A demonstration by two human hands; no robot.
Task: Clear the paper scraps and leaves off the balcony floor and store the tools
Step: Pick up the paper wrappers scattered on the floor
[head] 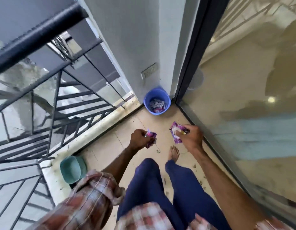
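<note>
Both hands loaded: left hand (pixel 139 137) fisted around a crumpled pink/purple paper scrap (pixel 151 137), right hand (pixel 191 136) pinching a second purple-and-white scrap (pixel 176 134), with a thin dark stick-like item poking out of the same grip, can't tell what it is. Both held above the balcony floor (pixel 127 130), in front of the knees. Blue bucket (pixel 157 101) sits in the far corner where the wall meets the glass door frame, already has similar crumpled paper inside, so judging it's the dump target and this is the carry-to-bin step. Scraps look light, soft, crushable: any grip works, a full fist beats a fingertip pinch since loose edges can slip out or catch wind near the railing (pixel 44 90). No fragility concern. Release close over the bucket mouth, light paper drifts. Still left on the floor: small brownish leaf bits (pixel 194 166) scattered along the door track side and around the bare foot (pixel 173 152); too small to hand-pick efficiently, would want sweeping. Teal tub (pixel 72 169) sits tipped against the ledge by the railing on the left, well apart from the bucket; probably one of the things to put away later. No broom or dustpan visible. Task roughly mid-way by my read: paper mostly collected, leaves not.
</note>
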